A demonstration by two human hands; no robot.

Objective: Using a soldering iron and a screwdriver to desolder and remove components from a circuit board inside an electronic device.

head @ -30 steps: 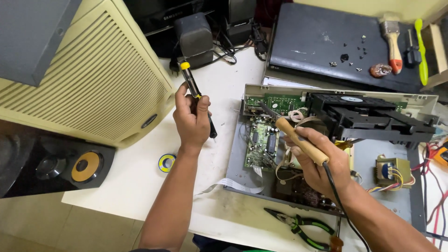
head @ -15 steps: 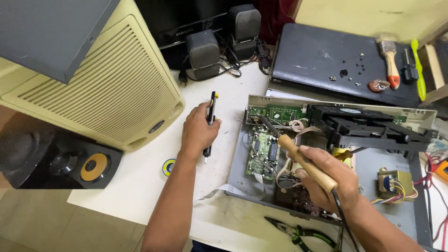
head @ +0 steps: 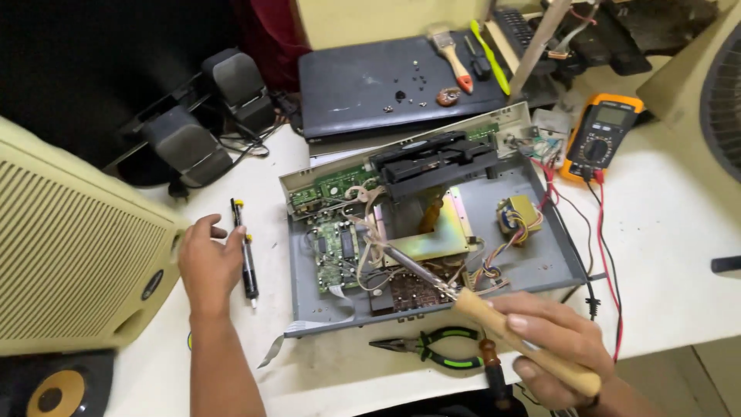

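**Two hands, two tools, one opened player chassis**

At the far left stands a cream slatted speaker cabinet (head: 73,262), with one dark speaker driver (head: 50,394) with a yellow cone below it at the corner. Behind, two small grey desktop speakers (head: 208,116) sit against the dark background.

The left hand (head: 208,266) rests on the white tabletop (head: 679,255) just right of the cabinet. Its fingers are loosely curled and partly open, touching a black desoldering pump (head: 245,255) with a yellow cap; the pump lies along the fingertips, and whether it is truly gripped or only touched is hard to tell from this angle.

Just right of the pump lies the open grey chassis (head: 540,255). Inside are two green circuit boards (head: 336,251), one flat and one along the rear wall, a black disc-drive mechanism (head: 432,162), a brass-coloured plate (head: 432,239) and one small transformer (head: 519,215) with coloured wires.

In front of the chassis lies one pair of green-handled pliers (head: 432,346).

The right hand (head: 559,347) is closed firmly around the wooden handle of a soldering iron (head: 478,305), whose metal tip reaches up-left into the chassis, over the wiring beside the flat board. The chassis thus sits between the two hands.

Behind it lies a dark lid panel (head: 370,85) carrying one paintbrush (head: 451,54) and one green tool (head: 490,58). At right, one orange multimeter (head: 602,135) trails red and black leads.
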